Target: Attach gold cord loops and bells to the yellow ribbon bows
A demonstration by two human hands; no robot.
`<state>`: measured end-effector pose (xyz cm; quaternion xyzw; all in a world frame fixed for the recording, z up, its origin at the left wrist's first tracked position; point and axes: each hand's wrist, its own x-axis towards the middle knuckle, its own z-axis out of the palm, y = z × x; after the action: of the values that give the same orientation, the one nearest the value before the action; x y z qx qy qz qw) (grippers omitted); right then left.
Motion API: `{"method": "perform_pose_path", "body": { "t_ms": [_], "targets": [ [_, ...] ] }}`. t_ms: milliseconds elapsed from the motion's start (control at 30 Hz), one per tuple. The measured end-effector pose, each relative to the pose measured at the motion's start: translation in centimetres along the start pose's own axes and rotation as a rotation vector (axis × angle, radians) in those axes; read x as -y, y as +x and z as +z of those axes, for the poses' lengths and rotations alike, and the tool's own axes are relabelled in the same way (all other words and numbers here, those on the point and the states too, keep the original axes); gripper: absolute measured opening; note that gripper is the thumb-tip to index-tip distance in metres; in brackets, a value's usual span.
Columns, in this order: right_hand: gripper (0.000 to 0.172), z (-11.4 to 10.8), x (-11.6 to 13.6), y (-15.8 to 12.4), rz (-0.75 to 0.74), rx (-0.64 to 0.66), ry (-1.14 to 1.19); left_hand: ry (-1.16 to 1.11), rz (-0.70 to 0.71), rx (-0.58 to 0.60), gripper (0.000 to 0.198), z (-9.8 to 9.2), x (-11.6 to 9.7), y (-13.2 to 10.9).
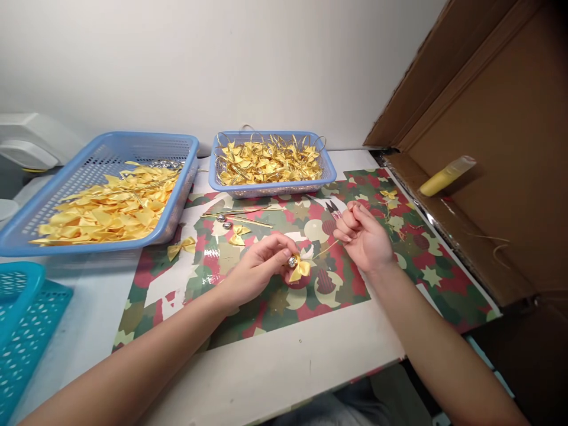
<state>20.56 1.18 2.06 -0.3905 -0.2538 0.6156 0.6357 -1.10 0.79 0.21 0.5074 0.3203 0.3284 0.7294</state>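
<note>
The left hand [257,266] pinches a yellow bow [300,271] and its silver bell [291,261] between thumb and fingers, just above the middle of the surface [284,367]. The right hand [367,236] is closed, its curled fingers gripping the end of a thin cord [326,249] that runs from the bow almost straight. Dark-tipped snips [332,209] show at its fingertips; whether that grip holds them too, I cannot tell.

The step looks like drawing the cord tight. To do it well, pinch close to the join so that bell and bow cannot twist, pull smoothly along the cord's own line, and leave the ribbon loops uncrushed. The snips' tips are best pointed away from the cord.

A patterned sheet [275,305], torn pale in places, covers much of the surface. Beyond the left hand lie loose bells [227,225], a spare bow [239,234] and gold wires [255,223]. Behind stand a blue basket [110,245] heaped with more bows [119,204] and a far basket [270,190] filled with looped bows [270,163]. A teal basket [39,331] sits near left. Cardboard [497,148] screens the right, where a yellow tube [439,181] tilts; a white wall [288,65] closes the back
</note>
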Motion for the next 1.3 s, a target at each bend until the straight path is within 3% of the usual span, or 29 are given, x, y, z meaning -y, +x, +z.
{"method": "perform_pose_path", "body": {
  "t_ms": [133, 367, 633, 733, 900, 1167, 1300],
  "targets": [
    [0.019, 0.1, 0.2, -0.1, -0.029, -0.034, 0.011, -0.027, -0.071, 0.004, 0.02, -0.3, 0.1, 0.0],
    [0.019, 0.0, 0.4, 0.1, -0.06, -0.026, 0.046, 0.026, -0.112, 0.112, 0.024, -0.4, -0.1, 0.1],
    [0.002, -0.8, 0.3, 0.6, -0.079, -0.069, -0.068, -0.054, -0.031, 0.018, 0.031, -0.4, 0.7, 0.3],
    [0.011, -0.7, 0.2, 0.7, -0.05, -0.124, -0.07, -0.057, -0.016, -0.021, 0.035, -0.7, 1.0, 0.4],
    [0.02, -0.7, 0.0, 0.8, -0.035, -0.122, -0.116, -0.026, -0.029, 0.025, 0.031, -1.3, 1.2, 0.3],
    [0.02, -1.3, -0.1, 1.0, -0.007, -0.153, -0.039, -0.091, -0.178, 0.055, 0.023, -0.7, 0.4, 0.1],
    [0.021, -1.3, -0.1, 0.9, 0.001, -0.154, -0.04, -0.045, -0.159, 0.048, 0.019, -0.7, 0.3, 0.0]
  ]
}}
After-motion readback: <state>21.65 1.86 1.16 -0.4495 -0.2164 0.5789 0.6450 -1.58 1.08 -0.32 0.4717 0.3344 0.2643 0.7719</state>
